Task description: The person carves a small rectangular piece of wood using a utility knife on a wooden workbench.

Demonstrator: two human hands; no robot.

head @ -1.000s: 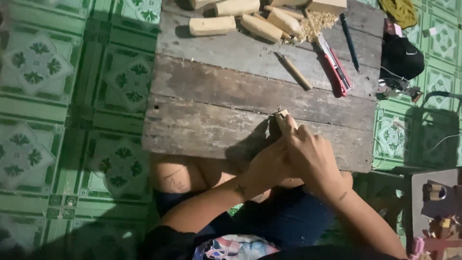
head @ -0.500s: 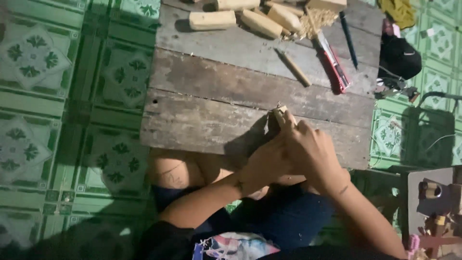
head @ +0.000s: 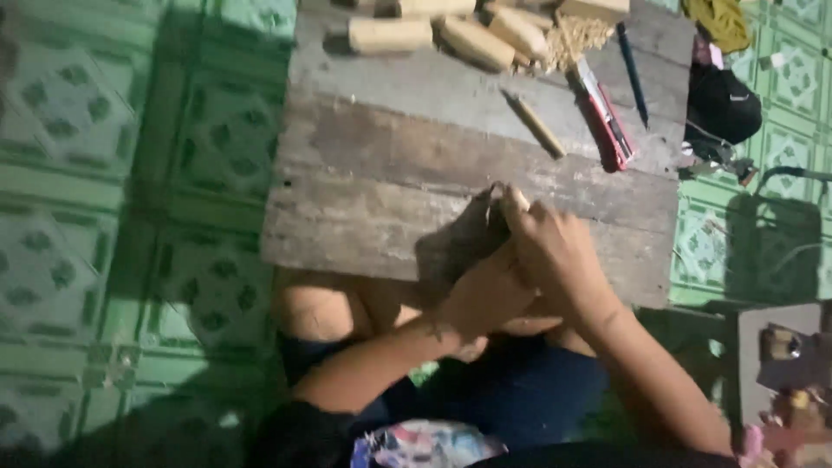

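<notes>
Both hands' [head: 529, 269] tight grip on small, perhaps wooden piece [head: 507, 204].

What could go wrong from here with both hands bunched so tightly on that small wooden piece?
The left hand and right hand crowd the small wooden piece, so a slip could hurt a finger. The work sits near the edge of the plank table, so it could drop. Dim light hides the contact.
</notes>
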